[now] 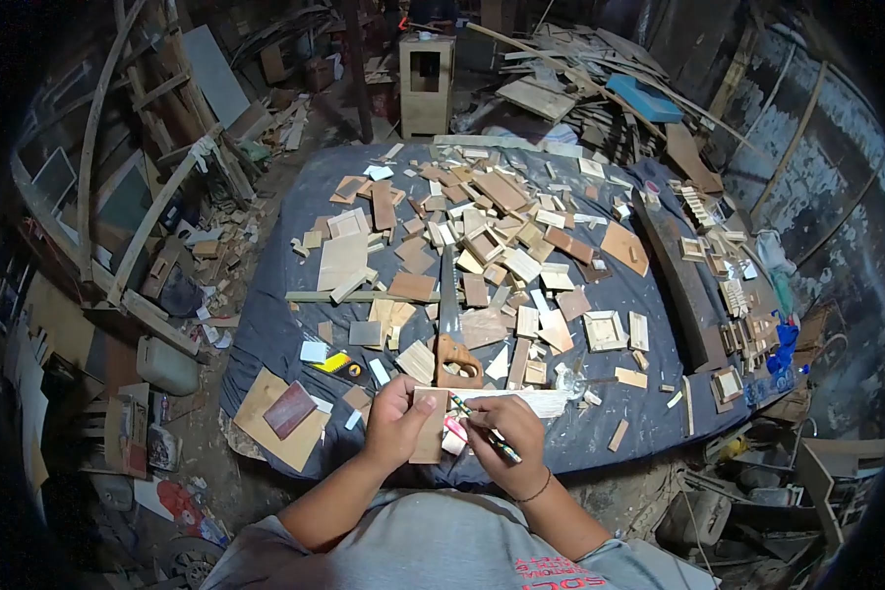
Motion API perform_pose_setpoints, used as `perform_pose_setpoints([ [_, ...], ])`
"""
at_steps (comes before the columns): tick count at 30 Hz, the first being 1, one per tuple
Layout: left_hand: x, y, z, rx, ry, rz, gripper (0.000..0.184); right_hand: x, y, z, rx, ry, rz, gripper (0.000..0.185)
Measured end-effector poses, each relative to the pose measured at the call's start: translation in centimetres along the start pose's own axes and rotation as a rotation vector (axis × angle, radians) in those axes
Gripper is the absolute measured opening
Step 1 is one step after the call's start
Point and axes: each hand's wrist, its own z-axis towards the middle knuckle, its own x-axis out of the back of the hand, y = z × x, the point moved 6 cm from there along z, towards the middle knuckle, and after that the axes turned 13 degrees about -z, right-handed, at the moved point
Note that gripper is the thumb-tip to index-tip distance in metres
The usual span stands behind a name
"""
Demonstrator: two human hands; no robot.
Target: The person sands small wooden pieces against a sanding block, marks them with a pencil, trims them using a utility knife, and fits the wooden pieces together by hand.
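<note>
My left hand [396, 425] grips a small brown wooden board [427, 444], with the thumb lying on its face. In my right hand [509, 441] is a dark patterned pencil [507, 451], its upper end meeting the board's right edge. Just beside the board shows a pink and white item [454, 433], partly hidden by my fingers. Beyond both hands lies a handsaw [453, 356], wooden handle toward me. A pale wood strip [531, 401] runs to the right behind my right hand.
A dark cloth [256, 324] covers the table, strewn with many wood offcuts. A yellow and black tool [338, 364] lies left of the saw. A long dark beam [680, 285] stretches along the right side. A wooden cabinet [426, 113] stands behind; scrap wood piles flank the table.
</note>
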Motion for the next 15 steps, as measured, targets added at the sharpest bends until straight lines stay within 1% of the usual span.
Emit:
perform_pose_setpoints([
  [5,-0.5,0.1,-0.3,0.019,0.025,0.009,0.012,-0.2,0.3,-0.4,0.008,-0.011,-0.016,0.022],
  [7,-0.6,-0.1,-0.4,0.024,0.027,-0.015,0.011,-0.2,0.2,-0.3,-0.029,-0.039,-0.010,0.020],
  [11,-0.7,-0.6,-1.0,0.052,0.086,-0.016,0.012,-0.3,0.3,-0.8,-0.052,0.000,-0.011,0.017],
  [13,-0.4,-0.9,-1.8,0.032,0.086,0.035,0.011,-0.5,0.5,-1.2,-0.083,-0.018,-0.009,0.016],
  [14,-0.4,-0.9,-1.9,0.001,0.078,0.078,0.012,-0.6,0.8,-1.7,-0.059,-0.017,-0.005,0.017],
  [15,-0.2,-0.9,-1.8,-0.034,0.067,0.127,0.013,-1.0,0.9,-2.1,-0.031,0.034,0.005,0.018],
])
